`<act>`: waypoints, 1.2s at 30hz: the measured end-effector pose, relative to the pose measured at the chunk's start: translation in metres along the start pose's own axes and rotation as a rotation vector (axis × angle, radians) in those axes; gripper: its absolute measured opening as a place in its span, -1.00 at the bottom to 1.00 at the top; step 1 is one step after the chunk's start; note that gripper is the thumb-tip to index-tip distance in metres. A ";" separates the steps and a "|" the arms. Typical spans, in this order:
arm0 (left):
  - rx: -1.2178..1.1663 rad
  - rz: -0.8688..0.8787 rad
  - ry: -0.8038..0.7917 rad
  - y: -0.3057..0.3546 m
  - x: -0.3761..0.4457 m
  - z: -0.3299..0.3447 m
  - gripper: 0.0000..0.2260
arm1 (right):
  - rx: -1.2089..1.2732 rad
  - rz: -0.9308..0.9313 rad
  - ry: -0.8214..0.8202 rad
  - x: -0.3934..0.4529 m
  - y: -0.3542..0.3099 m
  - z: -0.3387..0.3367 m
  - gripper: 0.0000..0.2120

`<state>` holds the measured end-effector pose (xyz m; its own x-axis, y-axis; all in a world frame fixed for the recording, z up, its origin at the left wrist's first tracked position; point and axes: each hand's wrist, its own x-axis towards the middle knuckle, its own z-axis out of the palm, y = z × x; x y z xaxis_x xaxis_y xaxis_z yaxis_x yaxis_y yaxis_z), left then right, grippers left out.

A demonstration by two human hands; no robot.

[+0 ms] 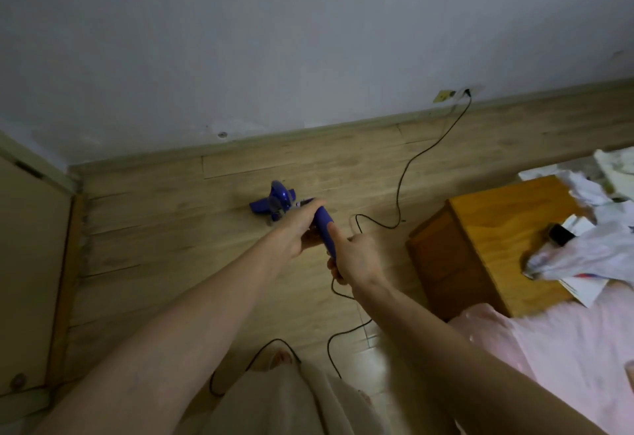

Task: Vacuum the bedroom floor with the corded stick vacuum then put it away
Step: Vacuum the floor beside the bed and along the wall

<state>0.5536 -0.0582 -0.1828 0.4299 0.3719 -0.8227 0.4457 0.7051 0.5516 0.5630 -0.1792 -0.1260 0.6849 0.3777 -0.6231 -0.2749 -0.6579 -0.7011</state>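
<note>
A purple stick vacuum (279, 202) stands on the wooden floor (171, 235), its head near the wall's skirting. My left hand (302, 225) grips the upper part of the purple handle from the left. My right hand (353, 258) holds the handle's lower end, with the thumb laid along the purple grip. The black cord (401, 181) runs from the handle across the floor up to a wall socket (468, 91), and loops down past my foot (271, 362).
A wooden bedside cabinet (480, 239) stands to the right, covered with papers and a plastic bag (583, 253). A bed with pink sheet (566, 349) fills the lower right. A cupboard door (31, 263) lies at the left. The grey wall (274, 40) is ahead.
</note>
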 end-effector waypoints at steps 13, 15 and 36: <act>-0.008 -0.061 -0.100 -0.072 -0.061 0.063 -0.57 | 0.248 0.065 -0.003 -0.091 0.041 -0.076 -0.66; 0.029 -0.044 -0.101 -0.073 -0.061 0.067 -0.56 | 0.237 0.076 -0.002 -0.090 0.041 -0.081 -0.65; 0.199 0.057 0.011 0.004 0.052 0.080 -0.71 | 0.204 0.095 -0.086 0.055 0.022 -0.063 -0.63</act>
<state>0.6404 -0.0843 -0.2121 0.4507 0.4153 -0.7902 0.5679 0.5496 0.6128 0.6374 -0.2140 -0.1534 0.5921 0.3801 -0.7106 -0.4718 -0.5513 -0.6880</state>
